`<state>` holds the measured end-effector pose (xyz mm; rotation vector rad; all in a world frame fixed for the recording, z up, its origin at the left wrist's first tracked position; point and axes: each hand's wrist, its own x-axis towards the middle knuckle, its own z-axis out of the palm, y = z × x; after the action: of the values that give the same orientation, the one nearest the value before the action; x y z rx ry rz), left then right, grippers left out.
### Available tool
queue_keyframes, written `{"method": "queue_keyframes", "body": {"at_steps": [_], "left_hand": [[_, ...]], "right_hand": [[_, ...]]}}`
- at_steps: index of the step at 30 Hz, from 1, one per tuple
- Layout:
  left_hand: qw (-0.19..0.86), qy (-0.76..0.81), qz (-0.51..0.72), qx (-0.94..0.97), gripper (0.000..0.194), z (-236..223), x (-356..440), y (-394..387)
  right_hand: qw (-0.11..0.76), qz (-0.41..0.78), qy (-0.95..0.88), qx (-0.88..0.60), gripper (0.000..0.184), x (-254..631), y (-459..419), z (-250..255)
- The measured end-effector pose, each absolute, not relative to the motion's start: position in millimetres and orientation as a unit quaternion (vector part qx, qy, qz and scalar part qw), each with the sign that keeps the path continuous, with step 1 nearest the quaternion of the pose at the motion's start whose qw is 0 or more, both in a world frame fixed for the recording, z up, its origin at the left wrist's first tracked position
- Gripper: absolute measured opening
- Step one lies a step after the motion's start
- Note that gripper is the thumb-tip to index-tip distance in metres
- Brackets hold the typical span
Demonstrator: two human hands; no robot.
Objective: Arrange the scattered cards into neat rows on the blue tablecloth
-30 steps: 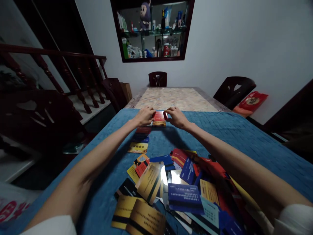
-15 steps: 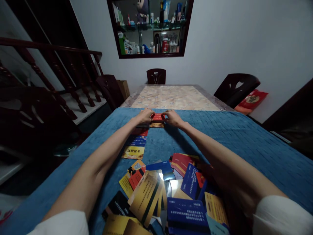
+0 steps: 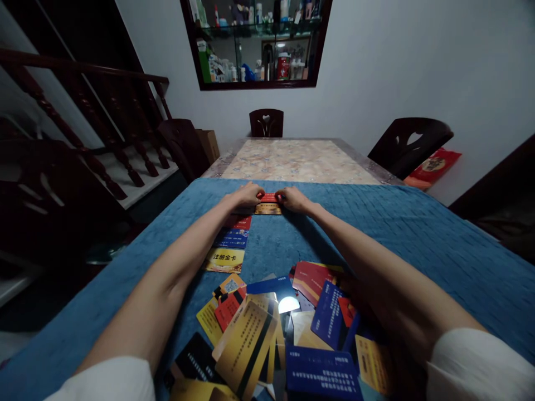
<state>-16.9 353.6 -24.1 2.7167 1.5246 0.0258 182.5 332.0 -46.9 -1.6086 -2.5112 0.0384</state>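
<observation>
— Grip, both hands?
— Narrow: left hand and right hand pinch the red card at its two short ends.
— Lie of the card?
— Directly between the hands, on the blue cloth's far part. Long axis left to right; neither hand nearer.
— Neighbours?
— Gold card just on the wearer's side; overlap cannot be told. Loose card pile well apart, nearer the wearer.

The scene is dimly lit, the railing sunk in gloom. A white glare is reflected by a glossy card. Shadow is cast on the surface beneath the right forearm. Outer edges are stretched; print on the nearest blue card is blurred.
</observation>
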Motion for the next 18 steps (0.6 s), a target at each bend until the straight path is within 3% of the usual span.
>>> {"method": "queue_keyframes", "body": {"at_steps": [18], "left_hand": [[0.038, 0.483, 0.031, 0.874, 0.033, -28.6, -20.5, 352.4]], "right_hand": [[0.105, 0.017, -0.846, -0.523, 0.039, 186.0, 336.4, -55.6]]}}
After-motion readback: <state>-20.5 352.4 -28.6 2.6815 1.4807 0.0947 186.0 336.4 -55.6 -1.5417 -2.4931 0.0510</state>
